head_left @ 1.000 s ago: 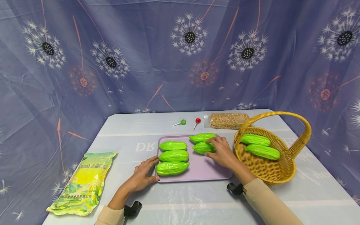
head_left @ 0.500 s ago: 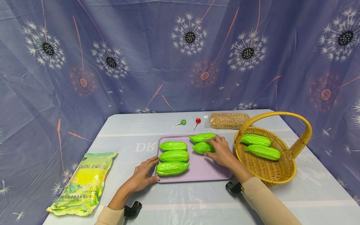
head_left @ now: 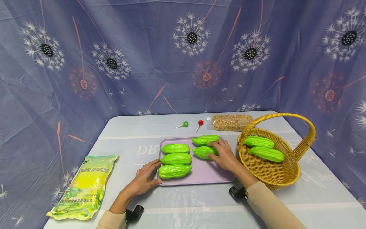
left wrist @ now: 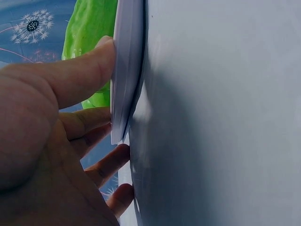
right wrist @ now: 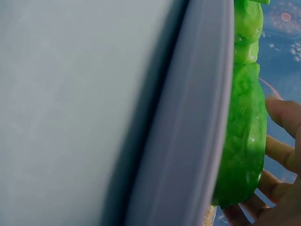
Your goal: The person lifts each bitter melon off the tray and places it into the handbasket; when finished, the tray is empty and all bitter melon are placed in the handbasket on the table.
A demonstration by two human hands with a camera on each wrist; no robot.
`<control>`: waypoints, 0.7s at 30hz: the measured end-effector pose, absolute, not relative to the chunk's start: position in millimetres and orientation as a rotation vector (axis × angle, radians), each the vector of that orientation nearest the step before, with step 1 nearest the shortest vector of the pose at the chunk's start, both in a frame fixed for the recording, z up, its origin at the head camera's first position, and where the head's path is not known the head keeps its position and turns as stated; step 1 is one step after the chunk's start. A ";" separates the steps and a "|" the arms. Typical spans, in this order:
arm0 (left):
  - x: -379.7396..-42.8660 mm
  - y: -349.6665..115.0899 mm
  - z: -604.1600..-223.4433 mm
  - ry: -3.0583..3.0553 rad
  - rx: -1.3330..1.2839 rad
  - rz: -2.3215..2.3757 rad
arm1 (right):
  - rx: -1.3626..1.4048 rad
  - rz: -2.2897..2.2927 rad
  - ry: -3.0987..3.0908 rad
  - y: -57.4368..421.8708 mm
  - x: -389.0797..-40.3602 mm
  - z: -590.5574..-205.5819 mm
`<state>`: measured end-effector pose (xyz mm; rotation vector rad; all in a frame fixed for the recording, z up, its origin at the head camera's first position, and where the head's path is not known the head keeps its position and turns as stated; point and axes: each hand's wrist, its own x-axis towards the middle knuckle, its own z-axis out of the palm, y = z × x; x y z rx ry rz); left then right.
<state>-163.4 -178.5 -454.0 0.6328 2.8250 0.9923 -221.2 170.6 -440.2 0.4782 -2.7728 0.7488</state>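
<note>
My right hand (head_left: pixel 224 156) grips a green bitter melon (head_left: pixel 201 152) at its right end, thumb on the near side and fingers on the far side. In the right wrist view this bitter melon (right wrist: pixel 245 136) shows beyond the tray rim, fingers round its far end. Another bitter melon (head_left: pixel 204 140) lies just behind it. My left hand (head_left: pixel 145 178) rests at the left edge of the lilac tray (head_left: pixel 200 179), its thumb touching the rim (left wrist: pixel 124 70) in the left wrist view. Three bitter melons (head_left: pixel 176 158) lie in a column on the tray's left side.
A wicker basket (head_left: pixel 271 176) with a tall handle stands right of the tray, two bitter melons (head_left: pixel 266 154) inside. Behind lie a green lollipop (head_left: pixel 186 124), a red lollipop (head_left: pixel 200 122) and a bag of grain (head_left: pixel 231 122). A yellow-green packet (head_left: pixel 85 187) lies at the left.
The bitter melon in my right hand has shifted slightly left and towards me, and turned a little. My left hand and the tray have stayed where they were.
</note>
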 end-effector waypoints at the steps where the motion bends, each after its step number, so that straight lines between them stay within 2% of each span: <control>1: -163.4 -178.6 -454.0 2.822 0.631 0.994 | 0.472 0.752 -2.764 170.4 -222.1 -440.3; 10: -163.9 -179.2 -455.1 2.818 0.636 0.997 | 0.395 0.799 -2.760 166.1 -229.7 -439.1; 21: -163.7 -179.4 -455.2 2.825 0.643 1.000 | 0.459 0.783 -2.869 168.5 -221.8 -439.5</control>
